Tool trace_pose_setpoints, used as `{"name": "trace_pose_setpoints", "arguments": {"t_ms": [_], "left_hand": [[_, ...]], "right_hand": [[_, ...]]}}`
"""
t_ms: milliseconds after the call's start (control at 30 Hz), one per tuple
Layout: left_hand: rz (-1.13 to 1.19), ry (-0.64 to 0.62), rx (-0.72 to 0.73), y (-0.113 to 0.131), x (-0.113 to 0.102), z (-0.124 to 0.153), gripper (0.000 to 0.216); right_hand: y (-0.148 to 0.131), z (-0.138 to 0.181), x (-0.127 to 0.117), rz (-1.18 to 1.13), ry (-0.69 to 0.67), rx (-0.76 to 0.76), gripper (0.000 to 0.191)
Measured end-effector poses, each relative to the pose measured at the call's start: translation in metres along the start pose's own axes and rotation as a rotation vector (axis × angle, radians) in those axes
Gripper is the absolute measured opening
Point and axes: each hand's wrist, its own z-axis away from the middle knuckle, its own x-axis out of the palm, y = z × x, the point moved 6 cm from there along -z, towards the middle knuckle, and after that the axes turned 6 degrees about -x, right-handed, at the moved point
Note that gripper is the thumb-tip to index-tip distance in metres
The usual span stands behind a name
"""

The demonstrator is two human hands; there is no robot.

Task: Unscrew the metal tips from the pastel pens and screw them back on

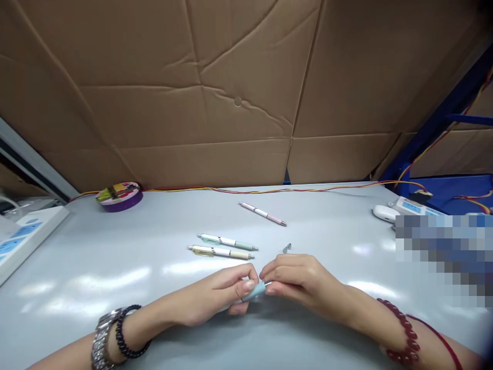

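Observation:
My left hand (223, 298) and my right hand (296, 280) meet near the table's front, fingers pinched on a light blue pen (255, 291) held between them. Only the pen's blue grip part shows; the rest is hidden by my fingers. Just beyond my right hand lies a small grey metal pen tip (287, 248). Further back lie a green pen (227, 241), a yellow pen (221, 251) and, apart from them, a pink pen (263, 213). My left wrist wears a metal watch and a black band, my right wrist red beads.
A grey table (115, 257) is backed by a cardboard wall (231, 92). A purple round tin (120, 196) sits at the back left, a white power strip (23, 236) at the left edge. Red-yellow wires (269, 190) run along the back. White devices (389, 211) stand right.

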Motion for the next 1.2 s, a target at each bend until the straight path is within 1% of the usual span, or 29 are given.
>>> {"name": "trace_pose_setpoints", "arguments": {"t_ms": [67,167,300,400,500,567,667,767,800,900,967,1000,1067,1133,1167,1200], "left_hand": [[-0.068,0.040,0.006,0.000,0.000,0.000,0.030],[-0.250,0.153,0.043,-0.002,-0.004,-0.001,0.027],[-0.547,0.341,0.175,-0.003,-0.009,0.000,0.022],[-0.809,0.499,0.269,-0.001,-0.010,0.005,0.021],[-1.017,0.593,0.280,0.002,-0.007,0.007,0.027],[-1.067,0.598,0.231,0.001,-0.006,0.005,0.030],[-1.061,0.544,0.131,-0.004,-0.007,0.000,0.028],[-1.046,0.506,0.110,-0.007,-0.009,-0.002,0.028],[-1.050,0.501,0.124,-0.007,-0.009,-0.002,0.029],[-1.071,0.480,0.163,-0.006,-0.007,-0.001,0.030],[-1.081,0.477,0.167,-0.006,-0.005,-0.001,0.032],[-1.081,0.480,0.163,-0.006,-0.005,-0.001,0.033],[-1.075,0.487,0.164,-0.007,-0.005,-0.002,0.032],[-1.066,0.491,0.184,-0.007,-0.005,-0.002,0.030],[-1.061,0.495,0.199,-0.007,-0.006,-0.002,0.028],[-1.059,0.501,0.213,-0.007,-0.006,-0.002,0.028]], "right_hand": [[0.001,0.000,0.002,0.065,-0.047,0.003,0.024],[0.004,0.000,0.007,0.159,-0.085,0.058,0.031],[0.009,0.000,0.015,0.121,-0.019,0.180,0.040],[0.015,0.002,0.017,0.084,0.036,0.270,0.043],[0.019,0.004,0.016,0.097,0.030,0.244,0.044],[0.022,0.004,0.015,0.119,-0.010,0.197,0.039],[0.022,0.004,0.012,0.171,-0.060,0.121,0.030],[0.018,0.003,0.007,0.231,-0.069,0.074,0.024],[0.019,0.002,0.006,0.248,-0.070,0.099,0.026],[0.026,0.004,0.008,0.300,-0.111,0.243,0.027],[0.030,0.005,0.013,0.268,-0.147,0.299,0.037],[0.030,0.005,0.015,0.229,-0.147,0.302,0.039],[0.028,0.004,0.014,0.168,-0.101,0.291,0.030],[0.024,0.003,0.009,0.182,-0.049,0.262,0.018],[0.022,0.003,0.007,0.203,-0.044,0.255,0.014],[0.021,0.003,0.006,0.225,-0.060,0.258,0.015]]}}
